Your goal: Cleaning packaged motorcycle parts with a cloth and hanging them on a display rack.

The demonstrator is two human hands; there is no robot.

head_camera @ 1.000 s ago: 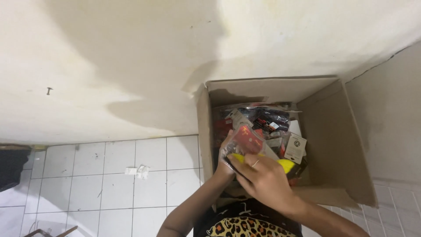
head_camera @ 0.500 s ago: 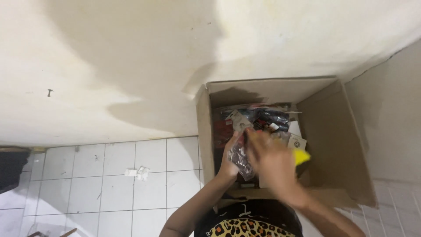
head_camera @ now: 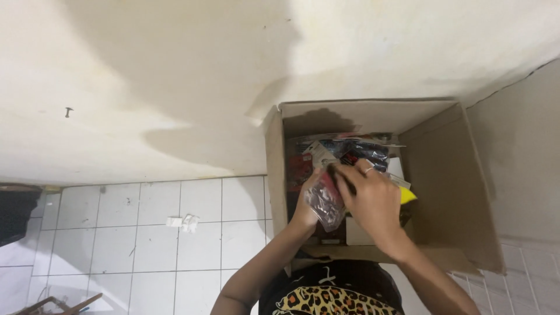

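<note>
clear plastic packet (head_camera: 324, 201) now sits lower over the cardboard box (head_camera: 443, 175), left hand (head_camera: 307, 211) gripping it from below; right hand (head_camera: 373, 198) has slid across it, its grip hidden.

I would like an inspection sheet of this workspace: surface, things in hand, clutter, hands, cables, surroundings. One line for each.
Surface: white tiled floor, with an open brown cardboard box standing on it against the wall.
Things in hand: clear plastic packet with dark small parts, held over the box.
Clutter: many small packaged items inside the box, red and dark; a yellow object partly hidden behind the right hand; small white scraps on the tiles.
Hands: left hand grips the packet from below; right hand lies over it, fingers at its top.
Cables: nothing seen.
Surroundings: cream stained wall with a small nail; dark object at the left edge.
</note>
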